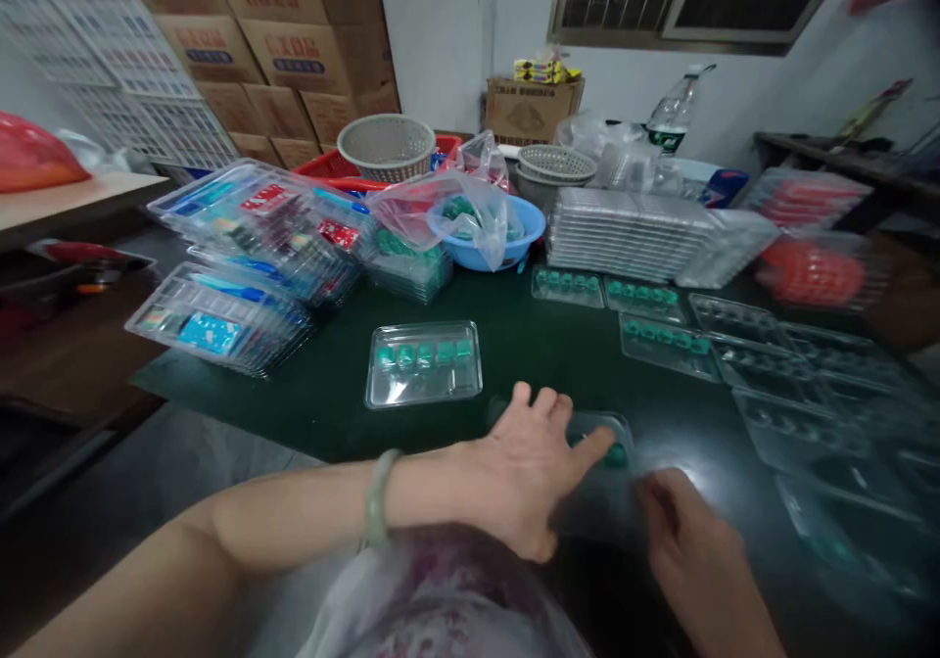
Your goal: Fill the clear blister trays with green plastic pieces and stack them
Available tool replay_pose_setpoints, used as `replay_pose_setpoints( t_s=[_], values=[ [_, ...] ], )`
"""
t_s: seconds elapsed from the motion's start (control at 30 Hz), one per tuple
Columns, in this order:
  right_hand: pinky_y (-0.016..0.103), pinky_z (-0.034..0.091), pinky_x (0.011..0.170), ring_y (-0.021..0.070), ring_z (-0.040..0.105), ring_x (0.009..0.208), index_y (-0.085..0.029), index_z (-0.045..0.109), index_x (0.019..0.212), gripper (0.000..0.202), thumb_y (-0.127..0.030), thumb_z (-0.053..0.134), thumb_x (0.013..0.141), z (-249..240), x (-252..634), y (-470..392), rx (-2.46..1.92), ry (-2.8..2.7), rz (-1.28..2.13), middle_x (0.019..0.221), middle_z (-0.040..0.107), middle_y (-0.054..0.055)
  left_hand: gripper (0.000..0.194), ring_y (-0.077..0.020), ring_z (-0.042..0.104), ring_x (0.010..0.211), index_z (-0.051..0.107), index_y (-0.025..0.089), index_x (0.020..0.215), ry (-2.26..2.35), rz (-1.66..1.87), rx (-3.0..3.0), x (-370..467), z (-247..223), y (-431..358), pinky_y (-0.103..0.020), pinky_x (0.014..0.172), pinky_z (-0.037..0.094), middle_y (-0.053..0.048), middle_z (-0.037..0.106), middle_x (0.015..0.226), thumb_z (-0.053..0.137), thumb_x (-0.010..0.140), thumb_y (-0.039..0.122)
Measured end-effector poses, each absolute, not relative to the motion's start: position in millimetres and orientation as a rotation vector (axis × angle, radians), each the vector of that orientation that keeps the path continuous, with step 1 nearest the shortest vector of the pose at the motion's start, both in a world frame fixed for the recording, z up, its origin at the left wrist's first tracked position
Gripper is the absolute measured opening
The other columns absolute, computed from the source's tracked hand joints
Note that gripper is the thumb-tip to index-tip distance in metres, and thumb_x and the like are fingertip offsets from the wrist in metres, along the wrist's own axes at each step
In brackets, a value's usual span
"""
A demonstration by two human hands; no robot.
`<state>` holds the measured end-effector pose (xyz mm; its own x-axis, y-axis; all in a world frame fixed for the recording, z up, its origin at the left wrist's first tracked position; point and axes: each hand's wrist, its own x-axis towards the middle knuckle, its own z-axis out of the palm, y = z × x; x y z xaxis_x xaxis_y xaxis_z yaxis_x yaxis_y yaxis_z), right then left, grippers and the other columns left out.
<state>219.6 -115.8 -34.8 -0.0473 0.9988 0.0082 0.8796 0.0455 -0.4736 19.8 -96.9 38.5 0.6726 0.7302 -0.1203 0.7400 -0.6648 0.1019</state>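
Note:
My left hand (533, 467), with a pale green bangle at its wrist, is spread over a clear plastic tray (621, 428) that holds green pieces; the hand hides part of it. Close to that tray's right side is my right hand (680, 521), its fingers curled together and blurred; what they hold, if anything, I cannot make out. Another clear tray (424, 384) lies flat to the left, with a row of several green pieces along its upper part. Farther right, a similar filled tray (668, 347) rests on the dark green table (323, 394).
Stacked packed trays (220, 320) stand at the left. A blue basin (525, 232) with a plastic bag is at the back, beside a tall stack of clear trays (624, 237). More trays (797, 428) cover the right side. Baskets, cartons and a bottle (672, 115) stand behind.

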Motion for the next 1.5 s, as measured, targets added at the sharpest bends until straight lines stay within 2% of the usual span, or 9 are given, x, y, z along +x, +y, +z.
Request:
replay_pose_setpoints(
  t_s=[0.27, 0.5, 0.63, 0.8, 0.9, 1.03, 1.23, 1.4, 1.5],
  values=[
    [0.024, 0.022, 0.049, 0.0131, 0.052, 0.057, -0.019, 0.045, 0.075, 0.012, -0.024, 0.036, 0.083, -3, 71, -36, -1.524, -2.204, 0.421, 0.063, 0.056, 0.001, 0.094, -0.0364, 0.032, 0.111, 0.021, 0.02, 0.134, 1.836, -0.069, 2.638, -100, 58, -82, -0.05, 0.086, 0.024, -0.018, 0.03, 0.13, 0.062, 0.051, 0.038],
    [0.024, 0.025, 0.049, 0.0138, 0.054, 0.062, -0.019, 0.05, 0.079, 0.013, -0.024, 0.039, 0.081, -20, 35, -11, -1.606, -2.252, 0.53, 0.069, 0.059, 0.003, 0.094, -0.0347, 0.027, 0.119, 0.013, 0.022, 0.136, 1.752, -0.133, 2.484, -143, 31, -61, -0.047, 0.091, 0.024, -0.016, 0.024, 0.137, 0.058, 0.059, 0.048],
    [0.023, 0.034, 0.053, 0.0137, 0.056, 0.066, -0.019, 0.051, 0.089, 0.016, -0.03, 0.041, 0.081, -31, 43, -12, -1.554, -2.132, 0.712, 0.073, 0.061, 0.003, 0.111, -0.0393, 0.024, 0.12, 0.013, 0.016, 0.136, 1.782, -0.067, 2.534, -139, 21, -64, -0.05, 0.092, 0.021, -0.021, 0.02, 0.138, 0.065, 0.047, 0.058],
    [0.019, 0.038, 0.038, 0.0102, 0.056, 0.048, -0.016, 0.042, 0.113, 0.038, -0.039, 0.04, 0.083, -43, 42, -11, -1.412, -1.96, 1.293, 0.076, 0.061, 0.005, 0.105, -0.0372, 0.021, 0.122, 0.015, 0.015, 0.136, 1.817, -0.034, 2.604, -141, 11, -68, -0.047, 0.093, 0.021, -0.021, 0.017, 0.139, 0.069, 0.049, 0.042],
    [0.016, 0.036, 0.03, 0.0097, 0.054, 0.042, -0.015, 0.042, 0.113, 0.039, -0.04, 0.04, 0.083, -45, 29, -6, -1.341, -1.84, 1.516, 0.067, 0.058, 0.003, 0.101, -0.0345, 0.019, 0.124, 0.015, 0.017, 0.135, 1.815, -0.044, 2.622, -154, 14, -64, -0.045, 0.094, 0.022, -0.018, 0.016, 0.14, 0.067, 0.051, 0.036],
    [0.014, 0.036, 0.026, 0.0083, 0.055, 0.042, -0.015, 0.042, 0.11, 0.04, -0.04, 0.047, 0.08, -43, -3, 3, -1.223, -1.654, 1.687, 0.077, 0.059, 0.005, 0.096, -0.0374, 0.019, 0.121, 0.025, 0.021, 0.132, 1.966, -0.149, 2.63, -177, 27, -52, -0.05, 0.089, 0.024, -0.017, 0.021, 0.137, 0.069, 0.047, 0.027],
    [0.017, 0.041, 0.029, 0.0088, 0.057, 0.044, -0.012, 0.032, 0.12, 0.052, -0.043, 0.046, 0.08, -39, -51, 17, -1.149, -1.634, 1.809, 0.087, 0.057, 0.01, 0.079, -0.0327, 0.034, 0.109, 0.032, 0.016, 0.128, 2.169, -0.289, 2.556, -206, 28, -37, -0.044, 0.085, 0.03, -0.017, 0.037, 0.125, 0.058, 0.054, 0.011],
    [0.02, 0.048, 0.04, 0.0107, 0.061, 0.054, -0.009, 0.024, 0.128, 0.059, -0.039, 0.044, 0.081, -41, -71, 21, -1.065, -1.711, 1.836, 0.095, 0.056, 0.012, 0.081, -0.0329, 0.029, 0.117, 0.028, 0.012, 0.131, 2.239, -0.343, 2.534, -225, 23, -24, -0.043, 0.088, 0.029, -0.018, 0.031, 0.133, 0.052, 0.053, 0.004],
    [0.023, 0.05, 0.047, 0.0122, 0.062, 0.061, -0.011, 0.033, 0.125, 0.051, -0.035, 0.046, 0.081, -45, -62, 26, -1.072, -1.777, 1.695, 0.094, 0.058, 0.01, 0.083, -0.0317, 0.026, 0.121, 0.024, 0.014, 0.132, 2.251, -0.337, 2.496, -230, 24, -20, -0.043, 0.09, 0.028, -0.016, 0.03, 0.136, 0.049, 0.054, 0.003]
  ],
)
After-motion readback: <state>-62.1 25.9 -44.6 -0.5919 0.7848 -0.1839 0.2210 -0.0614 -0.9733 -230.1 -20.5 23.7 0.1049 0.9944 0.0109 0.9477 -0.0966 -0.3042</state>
